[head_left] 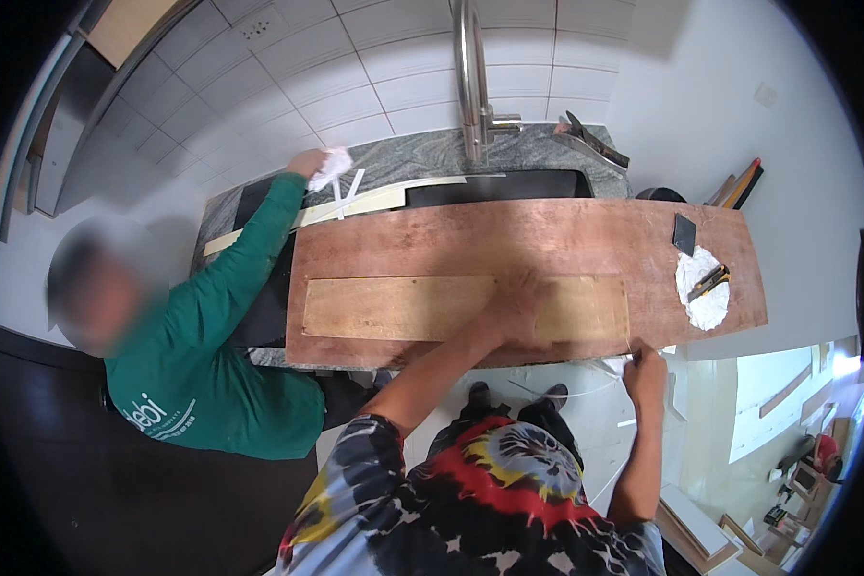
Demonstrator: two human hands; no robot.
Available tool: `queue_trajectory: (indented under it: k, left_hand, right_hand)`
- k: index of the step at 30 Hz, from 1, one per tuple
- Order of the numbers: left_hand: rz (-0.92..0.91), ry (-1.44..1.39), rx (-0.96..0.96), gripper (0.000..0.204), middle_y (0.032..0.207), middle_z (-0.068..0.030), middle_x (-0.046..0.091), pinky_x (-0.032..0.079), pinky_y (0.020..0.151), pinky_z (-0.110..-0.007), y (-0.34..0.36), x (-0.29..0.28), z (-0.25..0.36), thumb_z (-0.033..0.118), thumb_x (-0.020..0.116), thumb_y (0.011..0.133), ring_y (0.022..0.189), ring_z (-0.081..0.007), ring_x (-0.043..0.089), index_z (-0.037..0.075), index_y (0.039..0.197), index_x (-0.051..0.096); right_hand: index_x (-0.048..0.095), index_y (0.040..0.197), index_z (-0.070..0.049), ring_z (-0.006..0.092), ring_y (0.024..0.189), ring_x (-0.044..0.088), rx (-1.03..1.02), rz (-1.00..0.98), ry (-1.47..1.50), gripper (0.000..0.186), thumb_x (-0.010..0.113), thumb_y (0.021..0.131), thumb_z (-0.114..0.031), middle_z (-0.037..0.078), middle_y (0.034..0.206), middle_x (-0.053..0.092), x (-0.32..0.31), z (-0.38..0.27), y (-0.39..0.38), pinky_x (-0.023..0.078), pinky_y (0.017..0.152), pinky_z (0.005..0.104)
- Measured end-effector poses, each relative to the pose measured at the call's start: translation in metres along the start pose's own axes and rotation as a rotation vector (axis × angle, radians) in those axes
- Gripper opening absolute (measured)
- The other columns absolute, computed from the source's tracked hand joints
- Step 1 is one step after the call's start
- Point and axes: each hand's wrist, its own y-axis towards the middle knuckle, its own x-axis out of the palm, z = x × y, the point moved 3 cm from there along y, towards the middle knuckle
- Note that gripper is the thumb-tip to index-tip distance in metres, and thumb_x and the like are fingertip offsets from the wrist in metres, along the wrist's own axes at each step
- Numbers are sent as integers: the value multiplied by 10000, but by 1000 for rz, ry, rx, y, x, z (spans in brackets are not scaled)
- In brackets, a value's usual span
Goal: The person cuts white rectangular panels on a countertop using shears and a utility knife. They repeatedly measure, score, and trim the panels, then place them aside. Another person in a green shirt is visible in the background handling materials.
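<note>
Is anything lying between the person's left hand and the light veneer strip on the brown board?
Nothing visible does. The left hand already rests flat on the light veneer strip on the brown board. The right hand is at the board's near edge, apart from the strip.

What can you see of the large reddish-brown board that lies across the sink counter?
The reddish-brown board is a long, flat wooden panel lying across the stone counter and covering part of the black sink. A paler rectangular strip lies on its near half. The left hand presses flat on that strip; the right hand grips the near edge. On its right end rest a white rag, a utility knife and a small dark block.
</note>
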Motion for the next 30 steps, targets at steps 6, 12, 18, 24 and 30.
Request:
queue_trajectory:
  k: [6, 12, 18, 24, 30]
  left_hand:
    - [37, -29, 101, 1087, 1544, -246, 416, 235, 1245, -601, -22, 4, 5, 573, 907, 627, 1492, -440, 327, 42, 1495, 523]
    - [-5, -25, 151, 1112, 1512, -274, 488, 347, 1185, -565, -17, -14, 3, 630, 901, 595, 1405, -442, 454, 29, 1471, 574]
    - [-319, -92, 223, 1092, 1358, -281, 636, 473, 1093, -413, 14, -22, -9, 557, 907, 638, 1275, -383, 610, 12, 1506, 529]
    - [-356, -117, 166, 958, 1290, -259, 679, 487, 1082, -450, 12, -35, -7, 568, 893, 621, 1233, -397, 641, 19, 1362, 635]
    - [414, -308, 201, 465, 1194, -214, 717, 537, 974, -439, -75, -62, 6, 237, 802, 879, 1117, -361, 687, -28, 1242, 682]
  right_hand:
    - [662, 843, -3, 463, 818, 706, 19, -227, -397, 90, 616, 770, 21, 253, 824, 714, -25, 89, -74, 572, 756, 553]
    - [699, 1196, -7, 468, 862, 700, 402, 176, -475, 439, 520, 809, 93, 265, 899, 719, -139, 275, -148, 560, 794, 544]
    - [654, 883, -25, 439, 755, 662, 155, 217, -72, 232, 741, 921, -236, 225, 795, 663, -64, 66, -93, 543, 730, 494]
    - [624, 1330, -36, 389, 1221, 592, -584, 76, -59, 558, 803, 849, -255, 191, 1297, 638, -16, -145, -28, 458, 1074, 497]
    - [642, 1235, -10, 353, 1073, 675, -794, 41, -93, 420, 734, 904, -252, 180, 1154, 694, 14, -139, -17, 533, 937, 465]
